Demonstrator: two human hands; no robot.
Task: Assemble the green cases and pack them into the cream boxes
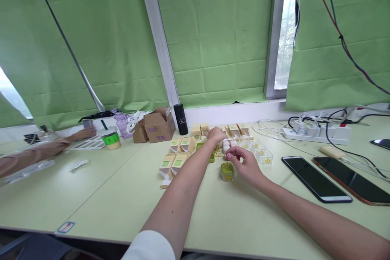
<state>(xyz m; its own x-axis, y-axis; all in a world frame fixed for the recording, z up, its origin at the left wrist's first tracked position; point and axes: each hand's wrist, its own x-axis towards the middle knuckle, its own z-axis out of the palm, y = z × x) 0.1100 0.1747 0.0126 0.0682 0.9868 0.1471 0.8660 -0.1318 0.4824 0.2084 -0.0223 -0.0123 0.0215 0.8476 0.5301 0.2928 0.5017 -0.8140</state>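
Note:
My left hand (215, 134) reaches far across the pale green table (122, 199) and rests among several small tan cartons with green labels (179, 145); its fingers curl down onto the pile, and what they hold is hidden. My right hand (245, 164) hovers nearer to me with its fingers pinched just above a small clear case holding a green item (227, 171). Behind it, several clear plastic cases with yellow dots (262, 154) stand in a row.
Two dark phones (315, 178) lie flat at the right, next to a white power strip with cables (317, 133). A black bottle (180, 119) and brown boxes (158, 126) stand at the back. Another person's arm (45, 150) rests at the far left by a green cup (111, 138).

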